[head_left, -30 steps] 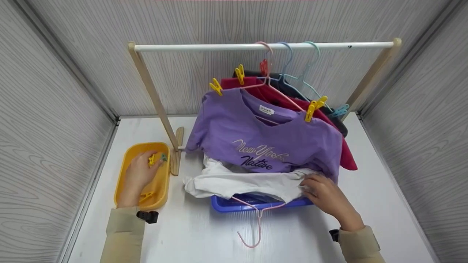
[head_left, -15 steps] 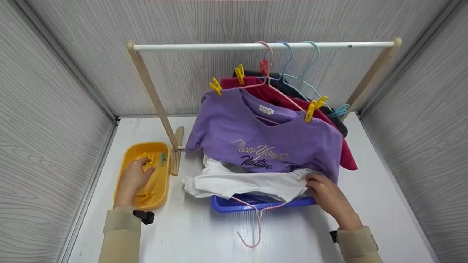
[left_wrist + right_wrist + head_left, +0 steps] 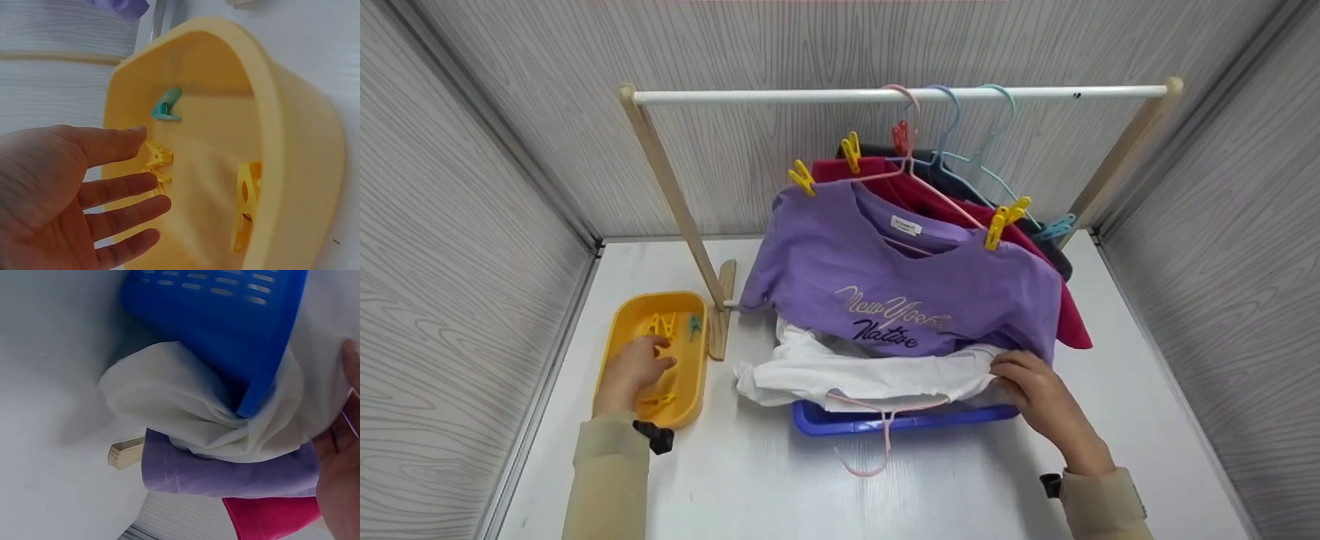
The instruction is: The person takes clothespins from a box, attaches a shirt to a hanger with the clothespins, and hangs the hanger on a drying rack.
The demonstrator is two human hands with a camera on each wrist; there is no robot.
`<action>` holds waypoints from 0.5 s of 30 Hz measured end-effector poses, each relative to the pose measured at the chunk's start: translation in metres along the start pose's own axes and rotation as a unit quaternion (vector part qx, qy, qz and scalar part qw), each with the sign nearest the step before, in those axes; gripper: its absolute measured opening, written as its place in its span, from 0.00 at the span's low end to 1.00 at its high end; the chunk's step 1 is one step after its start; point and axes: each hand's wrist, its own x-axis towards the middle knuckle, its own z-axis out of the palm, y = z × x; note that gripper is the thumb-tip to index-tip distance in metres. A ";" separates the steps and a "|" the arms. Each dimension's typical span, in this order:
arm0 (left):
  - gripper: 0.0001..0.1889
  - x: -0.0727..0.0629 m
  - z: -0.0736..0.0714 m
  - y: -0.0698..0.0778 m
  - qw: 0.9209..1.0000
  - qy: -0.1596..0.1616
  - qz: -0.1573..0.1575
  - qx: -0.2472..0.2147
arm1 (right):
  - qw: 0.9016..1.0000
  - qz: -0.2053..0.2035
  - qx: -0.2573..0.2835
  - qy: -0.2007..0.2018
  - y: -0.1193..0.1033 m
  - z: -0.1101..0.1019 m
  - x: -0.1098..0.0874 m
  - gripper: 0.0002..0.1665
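My left hand [image 3: 634, 367] hovers over the yellow basket [image 3: 684, 379], its fingers spread and holding nothing. Inside the basket are yellow clothespins [image 3: 159, 156] and a teal clothespin [image 3: 166, 106]; another yellow clothespin [image 3: 246, 202] lies by the near wall. With my right hand [image 3: 1046, 394] I pinch the right end of a white garment [image 3: 877, 375]. A pink hanger [image 3: 887, 429] sticks out of its front edge, hook toward me. Under the garment stands a blue basket [image 3: 829, 426], mostly covered. In the right wrist view, white cloth [image 3: 163, 388] droops beside the blue basket.
A rack with a white rail [image 3: 765, 97] and wooden posts stands behind. From it hang a purple shirt [image 3: 817, 255], a red garment [image 3: 1076, 322] and a dark garment, clipped to hangers with clothespins. Grey panels enclose the white table [image 3: 780, 487].
My left hand has drawn back toward me from the teal and yellow clothespins, which stay in the basket. My right hand has shifted slightly right, and the pink hanger's hook has risen away from me.
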 end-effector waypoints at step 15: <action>0.29 -0.008 0.005 -0.010 0.998 -0.057 -0.028 -0.005 | 0.993 0.029 0.095 0.062 -0.002 0.004 0.006 0.19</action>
